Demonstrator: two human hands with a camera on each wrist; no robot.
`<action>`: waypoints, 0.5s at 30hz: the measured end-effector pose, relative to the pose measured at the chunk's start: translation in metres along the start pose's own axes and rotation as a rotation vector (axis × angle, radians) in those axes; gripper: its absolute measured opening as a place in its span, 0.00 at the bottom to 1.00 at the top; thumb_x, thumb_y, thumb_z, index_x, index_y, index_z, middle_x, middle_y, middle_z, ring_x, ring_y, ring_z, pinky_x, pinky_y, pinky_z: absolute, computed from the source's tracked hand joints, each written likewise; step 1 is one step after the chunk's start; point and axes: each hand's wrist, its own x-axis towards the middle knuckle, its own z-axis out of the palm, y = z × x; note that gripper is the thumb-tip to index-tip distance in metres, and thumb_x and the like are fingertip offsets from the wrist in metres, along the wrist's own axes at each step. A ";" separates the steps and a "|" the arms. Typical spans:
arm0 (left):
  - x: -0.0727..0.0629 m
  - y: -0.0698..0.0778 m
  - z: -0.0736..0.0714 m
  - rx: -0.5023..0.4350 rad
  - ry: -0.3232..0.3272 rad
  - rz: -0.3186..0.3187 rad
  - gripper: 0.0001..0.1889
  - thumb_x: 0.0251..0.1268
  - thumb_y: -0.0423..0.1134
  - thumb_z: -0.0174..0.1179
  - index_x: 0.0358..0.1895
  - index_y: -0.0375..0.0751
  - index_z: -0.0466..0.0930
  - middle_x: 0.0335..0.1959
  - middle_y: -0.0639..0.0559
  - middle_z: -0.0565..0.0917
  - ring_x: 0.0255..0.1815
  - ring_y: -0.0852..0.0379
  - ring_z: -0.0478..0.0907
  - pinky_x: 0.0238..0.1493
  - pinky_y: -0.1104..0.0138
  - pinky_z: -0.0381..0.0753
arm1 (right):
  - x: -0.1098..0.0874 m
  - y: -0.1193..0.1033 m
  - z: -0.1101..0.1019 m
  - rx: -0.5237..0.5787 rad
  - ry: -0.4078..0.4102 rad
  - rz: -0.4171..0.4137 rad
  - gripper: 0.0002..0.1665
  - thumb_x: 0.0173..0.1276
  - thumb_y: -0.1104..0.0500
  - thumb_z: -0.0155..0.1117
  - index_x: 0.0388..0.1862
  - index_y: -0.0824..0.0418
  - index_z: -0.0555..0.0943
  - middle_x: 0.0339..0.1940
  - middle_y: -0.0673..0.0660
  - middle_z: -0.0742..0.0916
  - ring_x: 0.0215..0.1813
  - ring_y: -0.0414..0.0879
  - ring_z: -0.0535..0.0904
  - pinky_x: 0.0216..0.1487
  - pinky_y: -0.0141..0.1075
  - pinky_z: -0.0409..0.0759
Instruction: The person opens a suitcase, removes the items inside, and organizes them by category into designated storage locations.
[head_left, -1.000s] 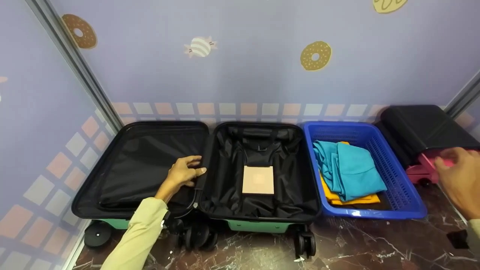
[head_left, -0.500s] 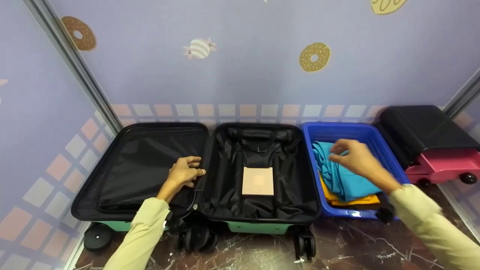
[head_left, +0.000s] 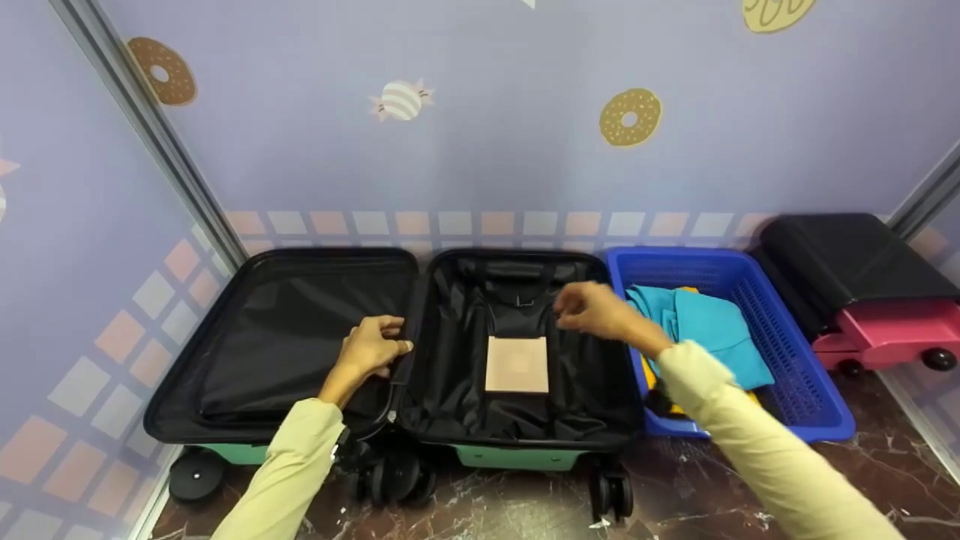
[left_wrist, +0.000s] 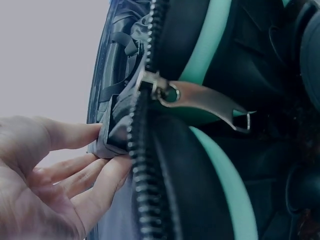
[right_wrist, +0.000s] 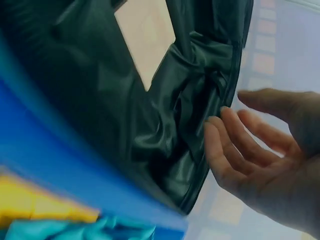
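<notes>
An opened black-lined suitcase [head_left: 300, 337] with a green shell lies flat in two halves. A square beige box [head_left: 517, 365] rests in its right half. At the inner edge of the left half, my left hand [head_left: 367, 351] pinches a dark fabric strap [left_wrist: 107, 142] between thumb and fingers in the left wrist view. Beside it there hangs a metal zip pull [left_wrist: 205, 100]. My right hand [head_left: 600, 311], blurred, hovers over the suitcase's right half near the basket side. Its fingers [right_wrist: 220, 142] are loosely curled and hold nothing.
A blue basket [head_left: 806, 397] to the right holds folded turquoise cloth [head_left: 716, 330] and orange cloth. Beyond it stands a pink toy vehicle [head_left: 907, 330] beneath a black cover [head_left: 862, 259]. A lilac wall [head_left: 510, 165] closes off the back; black wheels [head_left: 611, 491] face the front.
My right hand has moved left from the pink toy vehicle, across the blue basket, to above the suitcase's right half. My left hand has stayed in place.
</notes>
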 end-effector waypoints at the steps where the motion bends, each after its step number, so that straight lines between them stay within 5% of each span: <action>1: 0.000 0.001 0.000 0.017 0.005 0.004 0.28 0.70 0.35 0.66 0.72 0.35 0.76 0.67 0.35 0.81 0.50 0.42 0.89 0.27 0.66 0.89 | 0.005 -0.003 0.005 -0.024 -0.030 -0.003 0.13 0.67 0.67 0.72 0.48 0.71 0.83 0.41 0.66 0.91 0.43 0.56 0.88 0.44 0.44 0.88; 15: -0.001 0.006 0.008 0.061 0.034 0.029 0.27 0.70 0.36 0.67 0.70 0.36 0.78 0.66 0.38 0.83 0.51 0.41 0.88 0.24 0.67 0.87 | 0.048 -0.026 0.059 -0.254 -0.266 0.069 0.26 0.66 0.63 0.75 0.61 0.70 0.80 0.60 0.66 0.86 0.65 0.61 0.81 0.66 0.53 0.81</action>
